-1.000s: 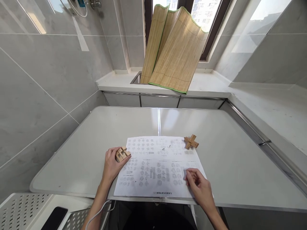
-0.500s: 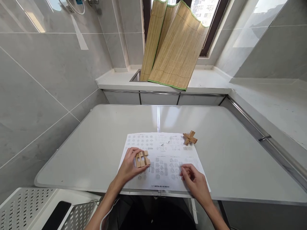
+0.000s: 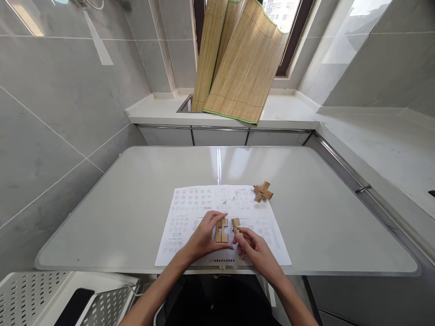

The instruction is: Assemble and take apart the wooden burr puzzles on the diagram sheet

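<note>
A printed sheet of puzzle diagrams [image 3: 190, 213] lies on the white table [image 3: 136, 190] in front of me. My left hand [image 3: 204, 237] grips a pair of notched wooden puzzle pieces [image 3: 221, 230] over the middle of the sheet. My right hand [image 3: 253, 246] pinches a single wooden piece [image 3: 235, 223] just to the right of them, a small gap apart. An assembled wooden cross puzzle [image 3: 262, 191] rests at the sheet's far right corner, untouched.
A rolled bamboo mat [image 3: 238, 63] leans against the window over a sink ledge behind the table. A white perforated rack [image 3: 27, 299] holding a black phone [image 3: 70, 308] stands at the lower left. A steel rail [image 3: 340, 165] borders the table's right side.
My left hand carried the wooden pieces from the sheet's left edge to its middle. My right hand left the sheet's right part, came in and took one piece off the bundle.
</note>
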A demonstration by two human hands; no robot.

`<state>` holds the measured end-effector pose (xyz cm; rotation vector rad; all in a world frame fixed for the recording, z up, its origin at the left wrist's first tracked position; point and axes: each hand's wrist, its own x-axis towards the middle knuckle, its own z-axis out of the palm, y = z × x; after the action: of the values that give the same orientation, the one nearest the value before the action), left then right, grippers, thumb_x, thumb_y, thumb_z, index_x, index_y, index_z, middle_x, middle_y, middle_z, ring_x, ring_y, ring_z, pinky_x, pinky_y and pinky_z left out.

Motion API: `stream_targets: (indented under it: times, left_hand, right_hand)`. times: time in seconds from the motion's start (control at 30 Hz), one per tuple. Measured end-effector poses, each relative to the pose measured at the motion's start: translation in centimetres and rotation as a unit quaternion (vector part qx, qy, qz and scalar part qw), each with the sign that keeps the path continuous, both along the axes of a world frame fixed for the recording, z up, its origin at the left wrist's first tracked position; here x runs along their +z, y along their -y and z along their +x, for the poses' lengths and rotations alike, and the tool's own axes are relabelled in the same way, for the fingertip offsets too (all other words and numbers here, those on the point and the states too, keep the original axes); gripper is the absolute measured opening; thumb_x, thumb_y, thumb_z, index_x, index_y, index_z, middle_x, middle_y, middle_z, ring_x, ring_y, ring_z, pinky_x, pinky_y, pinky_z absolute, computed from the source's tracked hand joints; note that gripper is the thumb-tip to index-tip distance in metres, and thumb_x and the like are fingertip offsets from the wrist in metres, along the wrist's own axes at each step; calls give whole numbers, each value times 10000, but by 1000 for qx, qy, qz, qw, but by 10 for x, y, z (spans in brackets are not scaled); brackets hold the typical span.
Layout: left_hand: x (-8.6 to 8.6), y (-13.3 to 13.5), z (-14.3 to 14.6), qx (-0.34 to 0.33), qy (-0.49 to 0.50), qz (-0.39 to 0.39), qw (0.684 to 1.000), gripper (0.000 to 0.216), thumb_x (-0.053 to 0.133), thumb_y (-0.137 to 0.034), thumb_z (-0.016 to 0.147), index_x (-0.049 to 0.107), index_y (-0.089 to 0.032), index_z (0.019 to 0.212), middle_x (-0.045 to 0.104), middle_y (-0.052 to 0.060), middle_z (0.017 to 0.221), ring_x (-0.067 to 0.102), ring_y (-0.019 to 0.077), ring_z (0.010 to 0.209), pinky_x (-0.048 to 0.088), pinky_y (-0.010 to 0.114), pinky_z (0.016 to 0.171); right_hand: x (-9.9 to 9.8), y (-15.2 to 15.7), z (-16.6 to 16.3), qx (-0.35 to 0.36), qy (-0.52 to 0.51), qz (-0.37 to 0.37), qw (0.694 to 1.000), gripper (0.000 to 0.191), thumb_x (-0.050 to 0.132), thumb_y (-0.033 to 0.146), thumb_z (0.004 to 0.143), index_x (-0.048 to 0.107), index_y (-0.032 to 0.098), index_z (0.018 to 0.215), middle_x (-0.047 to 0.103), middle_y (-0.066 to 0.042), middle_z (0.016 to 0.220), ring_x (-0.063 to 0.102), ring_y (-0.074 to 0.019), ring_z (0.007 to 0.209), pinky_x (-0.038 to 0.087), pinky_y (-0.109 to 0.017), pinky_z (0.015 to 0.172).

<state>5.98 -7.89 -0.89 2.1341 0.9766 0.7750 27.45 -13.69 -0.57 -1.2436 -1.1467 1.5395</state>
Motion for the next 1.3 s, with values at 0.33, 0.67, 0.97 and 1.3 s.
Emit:
stream_targets:
  times: [0.33, 0.67, 0.97, 1.3]
  left_hand:
    - [-4, 2, -14, 70, 104, -107, 986, 905, 969, -497, 661, 581, -311, 1457, 600, 124, 1406, 588, 356, 1317, 525, 572, 1115]
    - [1, -1, -17, 180, 377, -429, 801, 531, 732, -543, 943, 692, -187, 1335, 627, 162, 1498, 619, 292, 1353, 574, 383, 1035]
    - [25, 6, -29, 152, 320, -425, 833, 424, 546, -460, 1037, 688, -199, 1339, 671, 153, 1311, 631, 159, 836, 520, 286, 655]
    - [13, 28, -54, 52, 330, -431, 838, 778, 830, -302, 891, 464, -258, 1576, 517, 175, 1575, 557, 378, 1418, 393, 512, 1206]
  right_hand:
    - [-1, 5, 6, -13, 64, 26, 998, 530, 579, 708, 958, 673, 216, 1132, 677, -39, 851, 587, -180, 633, 527, -325, 625]
    - [-2, 2, -6, -1, 24, 34, 999, 542, 610, 683, 953, 643, 199, 1194, 704, -54, 898, 604, -174, 661, 537, -316, 625]
    - [-6, 0, 6, -75, 267, 133, 952, 480, 527, 623, 1014, 670, 207, 1205, 751, -124, 1117, 660, -247, 817, 537, -371, 728]
    - [-29, -4, 17, -103, 399, 234, 881, 272, 523, 458, 1052, 670, 230, 1072, 690, -116, 1080, 622, -310, 1035, 544, -460, 860]
